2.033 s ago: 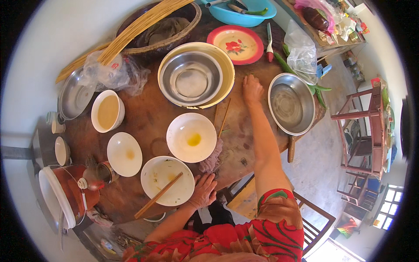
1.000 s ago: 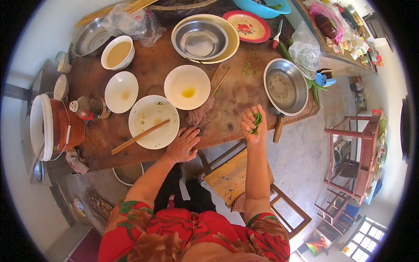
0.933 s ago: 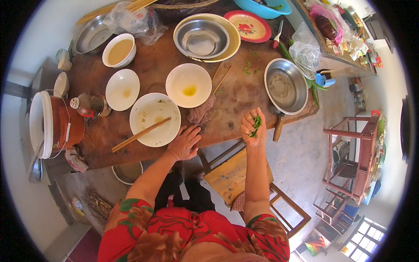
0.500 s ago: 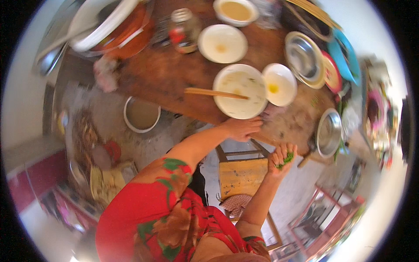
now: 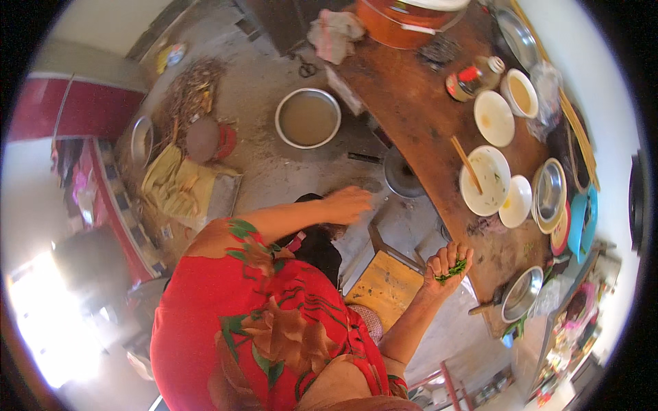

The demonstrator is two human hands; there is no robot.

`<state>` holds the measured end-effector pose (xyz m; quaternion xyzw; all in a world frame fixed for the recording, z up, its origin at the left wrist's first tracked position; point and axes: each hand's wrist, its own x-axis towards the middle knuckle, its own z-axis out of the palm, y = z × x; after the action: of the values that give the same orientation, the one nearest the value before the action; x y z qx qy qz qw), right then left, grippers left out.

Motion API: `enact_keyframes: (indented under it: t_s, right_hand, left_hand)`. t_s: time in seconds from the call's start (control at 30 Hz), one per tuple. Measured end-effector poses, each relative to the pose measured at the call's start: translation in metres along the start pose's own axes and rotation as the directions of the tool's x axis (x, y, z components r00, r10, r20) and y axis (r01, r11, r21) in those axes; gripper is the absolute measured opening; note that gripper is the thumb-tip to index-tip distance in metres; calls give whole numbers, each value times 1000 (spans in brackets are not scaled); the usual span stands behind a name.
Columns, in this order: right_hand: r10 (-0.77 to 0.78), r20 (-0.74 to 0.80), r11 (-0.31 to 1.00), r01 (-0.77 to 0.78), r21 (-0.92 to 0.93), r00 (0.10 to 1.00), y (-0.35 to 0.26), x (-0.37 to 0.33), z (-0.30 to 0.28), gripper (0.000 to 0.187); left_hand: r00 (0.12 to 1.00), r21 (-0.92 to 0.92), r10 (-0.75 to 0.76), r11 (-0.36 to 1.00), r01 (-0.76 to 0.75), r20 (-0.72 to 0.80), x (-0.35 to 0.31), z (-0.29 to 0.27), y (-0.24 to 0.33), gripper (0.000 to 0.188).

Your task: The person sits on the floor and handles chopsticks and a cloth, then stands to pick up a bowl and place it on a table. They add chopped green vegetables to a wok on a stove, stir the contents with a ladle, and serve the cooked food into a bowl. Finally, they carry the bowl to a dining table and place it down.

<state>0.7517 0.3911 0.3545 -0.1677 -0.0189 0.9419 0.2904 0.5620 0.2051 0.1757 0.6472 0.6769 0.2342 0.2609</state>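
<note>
My right hand (image 5: pixel 447 268) is closed around a clump of chopped green herbs (image 5: pixel 452 270), held by the table's near edge. Motion blurs my left hand (image 5: pixel 349 204), which hangs over the floor away from the table; its fingers look loosely stretched and I see nothing in them. On the wooden table (image 5: pixel 404 103), a white bowl (image 5: pixel 499 168) of pale liquid with green bits has a pair of chopsticks (image 5: pixel 467 164) resting in it. Touching it is a smaller white bowl (image 5: pixel 517 209) with something yellow inside.
A metal basin of cloudy water (image 5: pixel 308 120) stands on the floor. A wooden stool (image 5: pixel 387 288) is under my arms. The table also bears a jar (image 5: pixel 474 79), stacked metal bowls (image 5: pixel 550 192), a blue basin (image 5: pixel 585 219), a handled metal pan (image 5: pixel 522 294) and an orange bucket (image 5: pixel 401 24).
My left hand has left the bowl's edge and swung left over the floor. The view has turned left, bringing the floor basin nearer the middle. My right hand keeps its hold on the herbs.
</note>
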Motion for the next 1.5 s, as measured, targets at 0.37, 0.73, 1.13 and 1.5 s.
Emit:
enact_keyframes:
  t_s: [0.37,0.73,1.13,1.5]
  right_hand:
    - [218,-85,942,-233,-241,972,128,37,53,29]
    - [470,41,880,-464,-100,882,304,126,110,30]
    - [624,165,780,-594,-197,764,424,247,179,28]
    - [570,230,822,-539,-186,789,501,324,227,26]
  left_hand:
    - [184,-51,-962,177,983,203,-398,-29,-107,25]
    - [195,-337,-981,181,924,6,-485,-70,-159,22]
    - [230,-413,-963,269,870,-142,-541,-99,-177,26]
    - [-131,-674,-973,-226,704,190,-645,-29,-207,28]
